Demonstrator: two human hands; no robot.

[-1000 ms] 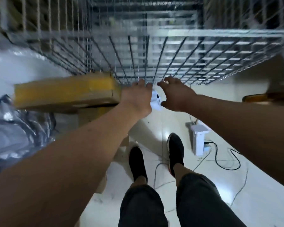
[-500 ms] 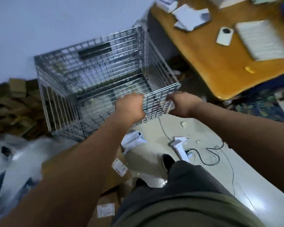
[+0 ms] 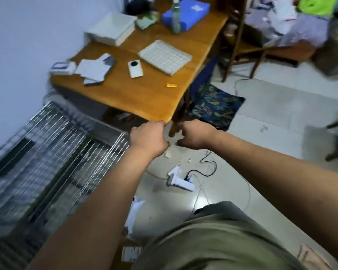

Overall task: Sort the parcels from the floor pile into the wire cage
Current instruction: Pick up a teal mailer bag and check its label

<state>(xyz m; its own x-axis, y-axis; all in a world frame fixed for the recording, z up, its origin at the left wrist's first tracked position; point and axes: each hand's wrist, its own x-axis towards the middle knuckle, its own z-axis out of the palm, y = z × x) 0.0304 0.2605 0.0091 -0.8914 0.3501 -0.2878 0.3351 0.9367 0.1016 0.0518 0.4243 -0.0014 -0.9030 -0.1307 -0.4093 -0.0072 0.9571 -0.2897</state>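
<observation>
The wire cage point(image 3: 53, 158) lies at the left, blurred by motion, with its near corner reaching my left hand point(image 3: 147, 139). My left hand is curled at that corner and seems to grip the rim wire; its fingers are hidden behind the back of the hand. My right hand point(image 3: 195, 135) hovers just to the right, fingers curled under, clear of the cage with nothing visible in it. A cardboard parcel with a white label point(image 3: 131, 254) and a white paper-wrapped piece point(image 3: 134, 213) lie on the floor beside my left forearm.
A wooden table point(image 3: 144, 98) with a phone, papers and a white tray stands just beyond my hands, its corner almost touching them. A power strip point(image 3: 180, 183) and cables lie on the tiled floor. A patterned cushion point(image 3: 215, 106) sits under the table and a chair stands behind.
The view swung up and right, from the cage to the table. The cage now lies at the left. My right hand has come off the cage rim that both hands gripped.
</observation>
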